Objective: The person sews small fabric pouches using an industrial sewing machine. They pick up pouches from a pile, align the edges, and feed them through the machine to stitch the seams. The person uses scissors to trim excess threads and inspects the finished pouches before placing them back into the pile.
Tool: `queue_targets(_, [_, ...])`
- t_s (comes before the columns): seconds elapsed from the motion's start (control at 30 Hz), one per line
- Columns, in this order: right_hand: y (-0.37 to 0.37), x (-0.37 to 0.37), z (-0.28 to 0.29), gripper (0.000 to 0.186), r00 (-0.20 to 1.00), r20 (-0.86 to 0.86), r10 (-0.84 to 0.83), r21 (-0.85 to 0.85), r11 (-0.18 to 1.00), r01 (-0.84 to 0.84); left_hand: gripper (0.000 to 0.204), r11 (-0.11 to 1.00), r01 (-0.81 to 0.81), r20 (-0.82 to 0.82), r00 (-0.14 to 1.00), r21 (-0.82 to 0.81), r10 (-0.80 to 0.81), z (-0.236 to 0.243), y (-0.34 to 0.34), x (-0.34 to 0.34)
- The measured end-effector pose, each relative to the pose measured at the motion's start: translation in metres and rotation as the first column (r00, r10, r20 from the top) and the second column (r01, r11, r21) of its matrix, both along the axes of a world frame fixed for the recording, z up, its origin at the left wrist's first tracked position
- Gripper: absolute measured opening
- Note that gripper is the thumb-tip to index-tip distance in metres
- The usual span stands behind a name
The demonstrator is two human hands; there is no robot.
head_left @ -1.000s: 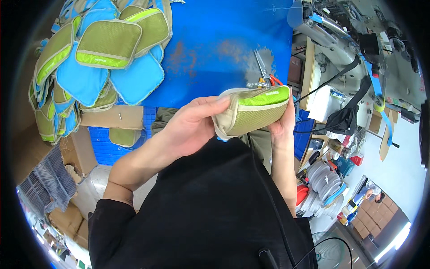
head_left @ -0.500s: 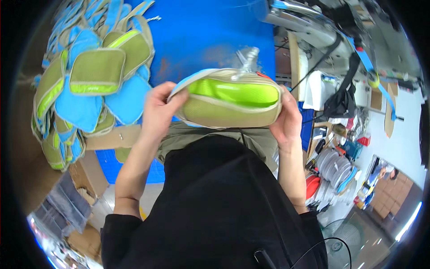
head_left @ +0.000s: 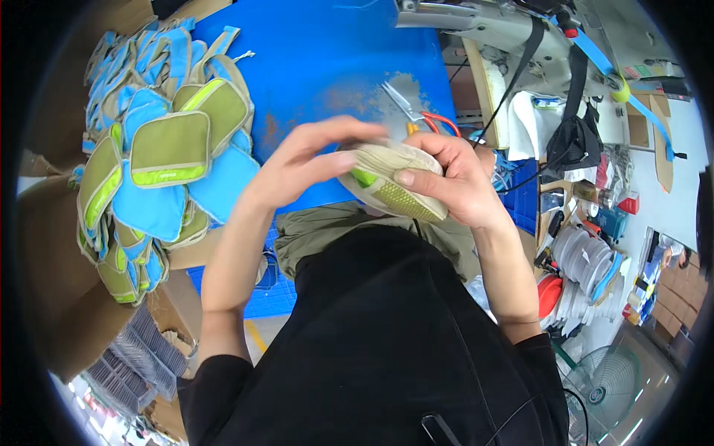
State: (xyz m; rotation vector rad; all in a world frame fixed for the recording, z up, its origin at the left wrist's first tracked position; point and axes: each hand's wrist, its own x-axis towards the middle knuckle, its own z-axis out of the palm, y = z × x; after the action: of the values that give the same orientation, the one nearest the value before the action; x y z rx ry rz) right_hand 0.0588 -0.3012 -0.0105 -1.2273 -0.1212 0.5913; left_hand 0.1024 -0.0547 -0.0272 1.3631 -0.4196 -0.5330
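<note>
Clamped on the mesh-panelled pouch (head_left: pixel 400 196) at its right end, the right hand (head_left: pixel 462 181) should brace it gently, the left hand (head_left: pixel 301 162) at its left end, thumb and fingers apart

olive-and-beige mesh fabric pouch (head_left: pixel 405 199) turned aslant, less lime green showing; right hand's (head_left: pixel 462 182) thumb now across it; left hand (head_left: pixel 301 160) loosened, blurred.

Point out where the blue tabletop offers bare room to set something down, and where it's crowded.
Bare: the scuffed middle of the blue tabletop, between the pouch pile and the scissors. Crowded: left, beneath that pile, and around the left hand, right hand and held pouch.
</note>
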Motion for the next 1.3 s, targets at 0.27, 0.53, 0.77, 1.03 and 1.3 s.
queue_targets(0.27, [-0.029,-0.007,-0.007,0.023,0.994,-0.09,-0.058,0.088,0.994,0.066,0.021,0.849,0.013,-0.447,0.846,-0.529,-0.292,-0.018,0.009,0.011])
queue_targets(0.53, [-0.018,-0.008,0.002,0.028,0.972,0.012,-0.233,0.017,0.972,0.233,0.032,0.879,0.068,-0.339,0.907,-0.473,-0.252,-0.043,0.03,0.006])
queue_targets(0.77, [0.022,-0.002,-0.019,0.026,0.934,0.322,-0.156,-0.371,0.887,0.276,0.031,0.814,0.478,-0.194,0.879,0.331,-0.437,0.009,0.0,-0.019])
queue_targets(1.03, [-0.026,-0.018,-0.034,0.026,0.896,0.383,-0.224,-0.253,0.908,0.335,0.014,0.963,-0.108,-0.251,0.967,-0.245,0.044,-0.004,0.027,-0.03])
queue_targets(1.3, [-0.025,-0.022,-0.026,0.02,0.87,0.315,-0.38,-0.132,0.89,0.437,0.033,0.997,0.064,-0.287,0.955,-0.032,-0.071,-0.006,0.022,-0.036])
